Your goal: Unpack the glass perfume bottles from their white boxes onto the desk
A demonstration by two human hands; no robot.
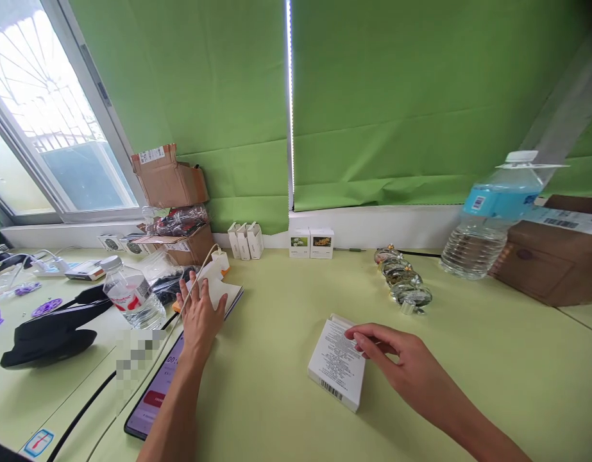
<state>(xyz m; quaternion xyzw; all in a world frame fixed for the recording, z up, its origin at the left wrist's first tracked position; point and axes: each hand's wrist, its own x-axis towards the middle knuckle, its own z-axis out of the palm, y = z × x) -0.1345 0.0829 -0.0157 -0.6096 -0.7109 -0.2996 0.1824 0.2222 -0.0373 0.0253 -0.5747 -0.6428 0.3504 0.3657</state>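
My right hand (396,359) rests on the right edge of a flat white box (337,362) with printed text and a barcode, lying on the pale green table (276,333); the fingers are curled against it. My left hand (199,311) lies open, fingers spread, on a white paper or notebook (223,292) at the left. A phone (156,391) with a lit screen lies under my left forearm. A white cable runs past the left hand to a small charger (221,258).
A small water bottle (132,292) and a black object (50,333) sit at left. Cardboard boxes (173,183) stand by the window. Small white boxes (245,240), (311,242) line the wall. Glass bottles (404,279), a large water bottle (492,218) and a brown box (550,263) stand right.
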